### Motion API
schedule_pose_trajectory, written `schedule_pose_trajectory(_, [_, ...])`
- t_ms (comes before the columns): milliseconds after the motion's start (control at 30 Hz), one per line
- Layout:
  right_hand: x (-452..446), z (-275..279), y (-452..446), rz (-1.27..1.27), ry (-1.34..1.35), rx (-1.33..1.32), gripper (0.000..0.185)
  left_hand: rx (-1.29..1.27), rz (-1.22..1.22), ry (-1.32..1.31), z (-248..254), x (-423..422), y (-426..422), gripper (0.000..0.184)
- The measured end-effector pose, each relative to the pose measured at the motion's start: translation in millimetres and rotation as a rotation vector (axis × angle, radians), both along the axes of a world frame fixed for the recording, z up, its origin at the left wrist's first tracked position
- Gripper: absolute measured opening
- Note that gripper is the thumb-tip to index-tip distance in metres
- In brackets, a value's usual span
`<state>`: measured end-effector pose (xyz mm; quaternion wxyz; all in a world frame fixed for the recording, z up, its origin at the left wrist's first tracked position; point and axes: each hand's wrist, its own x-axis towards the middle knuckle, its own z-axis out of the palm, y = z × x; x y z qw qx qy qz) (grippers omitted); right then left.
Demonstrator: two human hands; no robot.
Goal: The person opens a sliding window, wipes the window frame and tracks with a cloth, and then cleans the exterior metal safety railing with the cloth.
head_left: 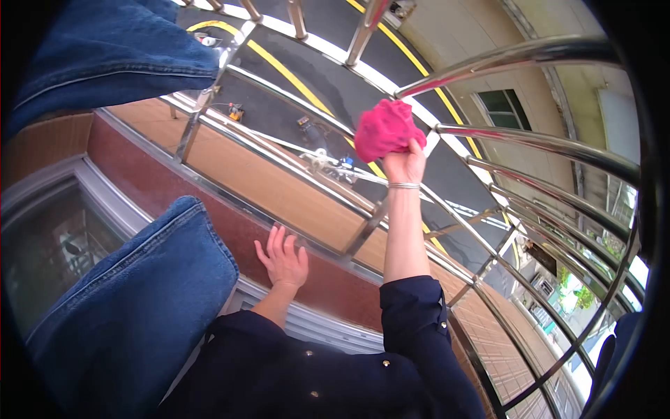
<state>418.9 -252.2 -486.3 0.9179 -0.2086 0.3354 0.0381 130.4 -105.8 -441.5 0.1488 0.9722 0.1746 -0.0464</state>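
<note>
Right hand: My right hand (405,165) is at 1 o'clock, holding a bunched pink cloth (388,130). My thumb shows on it, but the cloth hides most of my fingers.
Pink cloth: It is at 1 o'clock, up at the end of my long, straight arm. I cannot tell if it touches the bars.
Wrist: Thin silver rings (403,186) go around my right wrist.
Left hand: My left hand (283,264) is between 7 and 8 o'clock. It holds nothing, and its fingers are spread wide over the red ledge (333,299). I cannot tell how hard it pushes down.
Bars: Shiny metal bars (537,146) curve from 12 to 4 o'clock.
Road: Past the bars, a dark road (283,52) with yellow lines is at 12 o'clock.
Legs: Blue jeans (139,300) show at 8 o'clock and at 10 o'clock.
Glass: A window in a pale frame (112,188) is near 9 o'clock, beside the jeans.
</note>
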Motion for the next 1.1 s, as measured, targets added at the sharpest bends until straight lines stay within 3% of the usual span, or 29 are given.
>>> schedule_pose_trajectory(100, [40, -9, -1, -0.074, 0.037, 0.158, 0.037, -0.022, 0.017, 0.004, 3, -1, 2, 0.040])
schedule_pose_trajectory(133, [51, -50, -14, -0.151, 0.076, 0.155, 0.043, -0.027, 0.019, 0.024, 2, -2, 3, 0.042])
schedule_pose_trajectory(200, [54, -57, -13, -0.195, 0.090, 0.172, 0.050, -0.073, 0.042, 0.038, -1, -4, 3, 0.043])
schedule_pose_trajectory(300, [45, -57, -10, -0.002, -0.104, 0.320, 0.057, -0.079, 0.063, 0.019, 2, -3, 3, 0.042])
schedule_pose_trajectory(433, [58, -67, -1, 0.372, -0.001, 0.184, 0.048, -0.080, 0.060, 0.027, 5, -3, 3, 0.041])
schedule_pose_trajectory(533, [50, -59, 2, 0.484, 0.028, 0.043, 0.048, -0.067, 0.060, 0.018, 4, -3, 3, 0.040])
schedule_pose_trajectory(600, [28, -1, 12, 0.518, -0.272, -0.123, 0.051, -0.059, 0.072, 0.016, 3, -4, 5, 0.040])
schedule_pose_trajectory(667, [10, 21, -5, 0.510, -0.400, 0.044, 0.056, -0.085, 0.069, 0.004, 1, -4, 2, 0.041])
schedule_pose_trajectory(733, [-19, 3, -35, 0.456, -0.439, 0.236, 0.054, -0.031, 0.053, 0.048, 3, -3, 2, 0.040])
schedule_pose_trajectory(800, [-55, 3, -46, 0.403, -0.477, 0.180, 0.053, -0.030, 0.030, 0.038, 5, -1, 3, 0.041])
schedule_pose_trajectory(967, [-106, 65, -32, 0.291, -0.245, 0.013, 0.061, -0.031, 0.021, -0.031, 5, 0, 2, 0.036])
schedule_pose_trajectory(1100, [-127, 66, -49, 0.336, -0.186, 0.016, 0.059, -0.176, 0.104, -0.147, 17, 18, -4, 0.037])
